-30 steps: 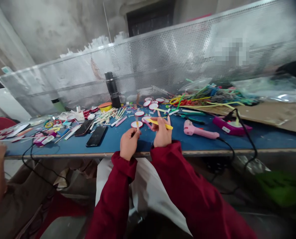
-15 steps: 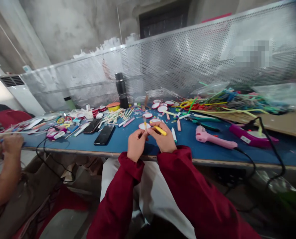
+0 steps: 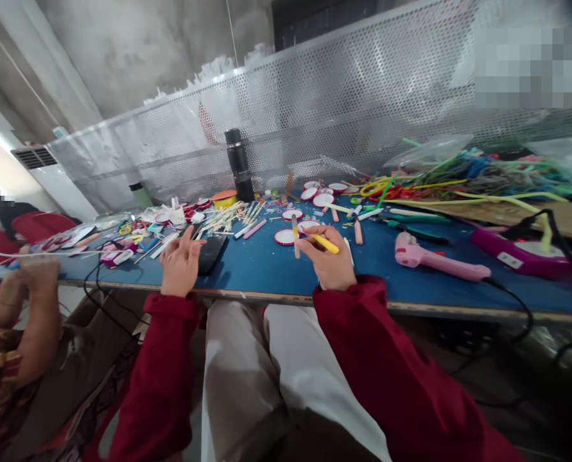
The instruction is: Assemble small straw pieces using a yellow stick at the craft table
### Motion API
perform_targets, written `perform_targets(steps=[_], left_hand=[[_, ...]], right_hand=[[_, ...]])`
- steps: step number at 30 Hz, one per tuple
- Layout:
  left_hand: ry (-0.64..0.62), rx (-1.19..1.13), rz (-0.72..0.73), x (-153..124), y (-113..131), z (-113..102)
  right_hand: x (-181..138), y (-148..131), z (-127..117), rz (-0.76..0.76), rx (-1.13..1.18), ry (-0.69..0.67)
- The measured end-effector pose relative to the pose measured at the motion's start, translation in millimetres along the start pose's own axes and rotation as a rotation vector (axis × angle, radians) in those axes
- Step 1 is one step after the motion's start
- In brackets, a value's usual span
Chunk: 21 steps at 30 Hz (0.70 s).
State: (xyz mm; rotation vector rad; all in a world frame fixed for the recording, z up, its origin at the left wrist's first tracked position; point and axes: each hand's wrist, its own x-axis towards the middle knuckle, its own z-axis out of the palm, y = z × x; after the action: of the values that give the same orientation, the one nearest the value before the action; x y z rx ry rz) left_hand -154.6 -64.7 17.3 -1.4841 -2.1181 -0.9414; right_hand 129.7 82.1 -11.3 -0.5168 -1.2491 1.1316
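Observation:
My right hand (image 3: 334, 266) is closed over the table's front part. It grips a yellow pen-like tool (image 3: 325, 242) and, at the fingertips, a short upright stick (image 3: 295, 237) with a peach lower end. White discs with red rims (image 3: 286, 237) lie just behind these fingers. My left hand (image 3: 180, 266) is held away to the left with its fingers apart and nothing seen in it. Beside it lies a black phone (image 3: 212, 255), partly covered by the hand.
A pink glue gun (image 3: 434, 263) and a purple device (image 3: 521, 251) with black cables lie at right. Behind stand a black bottle (image 3: 240, 167) and a mesh panel (image 3: 314, 122). Coloured sticks (image 3: 237, 215) litter the table. Another person's hands (image 3: 38, 266) work at far left.
My left hand has let go of the short stick and moved left to the phone, its fingers spreading. My right hand keeps the stick and the yellow pen-like tool. The view has shifted slightly.

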Motion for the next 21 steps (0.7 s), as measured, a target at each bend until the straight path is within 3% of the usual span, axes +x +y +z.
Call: perform_targets(steps=[4, 6, 10, 13, 17, 21], left_hand=[[-0.166, 0.13, 0.0, 6, -17, 12], [-0.111, 0.106, 0.023, 6, -18, 14], [0.128, 0.001, 0.021, 2, -23, 10], [0.211, -0.048, 0.041, -2, -27, 10], [0.216, -0.047, 0.049, -6, -29, 15], [0.136, -0.002, 0.041, -6, -28, 17]], right_hand=[[0, 0, -1, -0.009, -0.01, -0.003], [0, -1, -1, -0.014, -0.001, 0.004], [0, -1, 0, -0.013, 0.012, 0.019], [0, -1, 0, -0.008, 0.012, 0.024], [0, -1, -1, -0.018, -0.016, 0.03], [0, -1, -1, -0.021, -0.023, 0.033]])
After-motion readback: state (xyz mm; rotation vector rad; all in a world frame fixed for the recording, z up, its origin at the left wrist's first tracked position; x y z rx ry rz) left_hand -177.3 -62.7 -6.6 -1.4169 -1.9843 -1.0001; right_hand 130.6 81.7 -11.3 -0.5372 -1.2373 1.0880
